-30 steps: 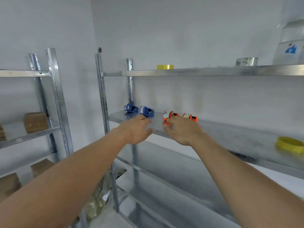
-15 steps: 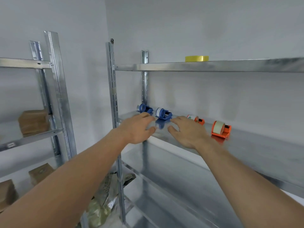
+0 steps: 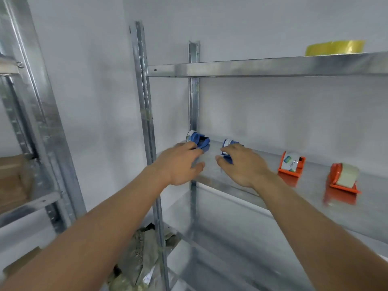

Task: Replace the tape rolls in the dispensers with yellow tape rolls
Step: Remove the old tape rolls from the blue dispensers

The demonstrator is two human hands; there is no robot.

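Your left hand (image 3: 182, 162) reaches onto the middle metal shelf (image 3: 315, 185), fingers spread and slightly curled, its fingertips at the left blue tape dispenser (image 3: 198, 140) near the rear upright; whether they actually touch it cannot be told. Your right hand (image 3: 243, 164) is cupped over the second blue tape dispenser (image 3: 227, 147), thumb and fingers on either side of it, though a firm grip cannot be confirmed. Both blue dispensers carry white rolls with printed cores. Farther right on the same shelf stand two orange dispensers, well apart from your hands: the nearer orange dispenser (image 3: 291, 163) holds a white printed roll, the far orange dispenser (image 3: 343, 178) a pale, cloudy one. A yellow tape roll (image 3: 334, 47) lies flat on the upper shelf (image 3: 252, 69), above and to the right. At left, a second rack (image 3: 37, 114) holds cardboard boxes (image 3: 12, 177).
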